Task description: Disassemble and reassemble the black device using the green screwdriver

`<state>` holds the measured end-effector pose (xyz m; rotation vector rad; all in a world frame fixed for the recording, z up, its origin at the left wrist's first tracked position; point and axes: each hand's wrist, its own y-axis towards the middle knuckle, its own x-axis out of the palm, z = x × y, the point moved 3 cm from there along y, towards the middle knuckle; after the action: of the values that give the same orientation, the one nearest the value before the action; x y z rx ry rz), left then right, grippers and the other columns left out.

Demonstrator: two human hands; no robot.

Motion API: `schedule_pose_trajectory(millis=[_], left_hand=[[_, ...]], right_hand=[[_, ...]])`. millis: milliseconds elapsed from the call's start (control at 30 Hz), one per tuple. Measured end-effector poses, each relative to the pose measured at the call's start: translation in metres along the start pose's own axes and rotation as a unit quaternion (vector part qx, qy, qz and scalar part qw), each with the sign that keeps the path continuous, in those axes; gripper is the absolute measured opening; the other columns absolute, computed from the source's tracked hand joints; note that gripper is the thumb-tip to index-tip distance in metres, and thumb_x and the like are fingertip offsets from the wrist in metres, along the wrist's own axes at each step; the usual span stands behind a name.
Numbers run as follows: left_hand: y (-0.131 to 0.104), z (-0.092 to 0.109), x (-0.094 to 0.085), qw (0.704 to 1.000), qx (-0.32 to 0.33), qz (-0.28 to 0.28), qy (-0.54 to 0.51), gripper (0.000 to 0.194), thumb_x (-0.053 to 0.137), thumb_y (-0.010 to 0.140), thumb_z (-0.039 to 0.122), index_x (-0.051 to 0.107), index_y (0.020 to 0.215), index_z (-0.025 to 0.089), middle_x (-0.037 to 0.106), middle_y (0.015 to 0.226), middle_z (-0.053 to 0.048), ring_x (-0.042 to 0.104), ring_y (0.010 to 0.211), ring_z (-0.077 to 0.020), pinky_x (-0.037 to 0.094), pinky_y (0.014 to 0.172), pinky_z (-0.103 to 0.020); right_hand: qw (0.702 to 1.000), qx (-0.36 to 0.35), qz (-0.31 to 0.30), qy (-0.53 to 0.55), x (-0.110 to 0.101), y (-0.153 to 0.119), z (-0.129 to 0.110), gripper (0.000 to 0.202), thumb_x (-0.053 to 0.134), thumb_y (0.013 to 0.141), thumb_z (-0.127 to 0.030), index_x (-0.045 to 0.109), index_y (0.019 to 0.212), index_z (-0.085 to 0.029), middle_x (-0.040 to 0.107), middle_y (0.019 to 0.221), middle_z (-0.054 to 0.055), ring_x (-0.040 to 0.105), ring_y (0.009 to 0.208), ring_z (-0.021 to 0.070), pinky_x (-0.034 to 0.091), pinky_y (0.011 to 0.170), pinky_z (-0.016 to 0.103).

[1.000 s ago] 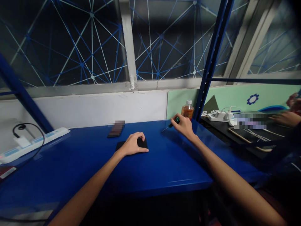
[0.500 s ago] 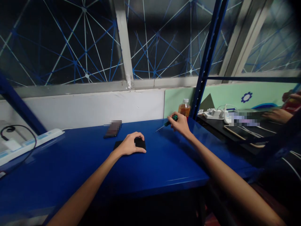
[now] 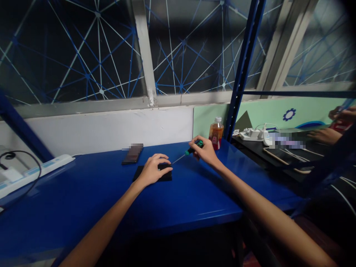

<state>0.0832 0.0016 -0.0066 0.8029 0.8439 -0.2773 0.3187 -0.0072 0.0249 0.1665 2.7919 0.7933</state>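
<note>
My right hand (image 3: pixel 205 150) grips a screwdriver (image 3: pixel 190 151) by its green and black handle. The thin shaft slants down to the left, its tip close to the fingertips of my left hand (image 3: pixel 155 169). That hand lies over a flat black object (image 3: pixel 167 175) on the blue table (image 3: pixel 178 204), thumb and forefinger drawn nearly together at its right end. Whatever is between those fingertips is too small to make out. The palm and fingers cover much of the black object.
A dark phone (image 3: pixel 132 154) lies behind my left hand. Behind my right hand stands a bottle (image 3: pixel 216 132) of reddish drink. A white power strip (image 3: pixel 36 174) is at the left. Beyond the blue post (image 3: pixel 236 92), another person's hand (image 3: pixel 325 135) is over a black table with cables.
My right hand has moved left and slightly down, bringing the screwdriver tip to my left hand. My left thumb and forefinger have closed towards each other.
</note>
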Motion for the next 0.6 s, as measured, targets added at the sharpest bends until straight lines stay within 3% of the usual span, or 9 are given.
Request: schedule_pose_trajectory(millis=[333, 600], left_hand=[[0.001, 0.007, -0.001, 0.999, 0.008, 0.016, -0.038, 0.008, 0.066, 0.081, 0.029, 0.073, 0.081, 0.024, 0.069, 0.097, -0.005, 0.062, 0.09, -0.0225, 0.047, 0.087, -0.041], [0.001, 0.012, -0.006, 0.994, 0.016, 0.076, -0.081, 0.01, 0.065, 0.083, 0.028, 0.074, 0.083, 0.024, 0.07, 0.092, -0.005, 0.064, 0.089, -0.0219, 0.05, 0.087, -0.039]], right_hand=[[1.0, -0.005, 0.001, -0.002, 0.002, -0.003, -0.005, 0.025, 0.062, 0.081, -0.042, 0.054, 0.077, -0.019, 0.052, 0.041, -0.006, 0.048, 0.029, 0.01, 0.036, 0.031, 0.02], [1.0, -0.018, 0.014, 0.015, 0.001, -0.004, -0.01, 0.027, 0.062, 0.081, -0.044, 0.054, 0.077, -0.019, 0.053, 0.042, -0.005, 0.048, 0.03, 0.0098, 0.037, 0.032, 0.021]])
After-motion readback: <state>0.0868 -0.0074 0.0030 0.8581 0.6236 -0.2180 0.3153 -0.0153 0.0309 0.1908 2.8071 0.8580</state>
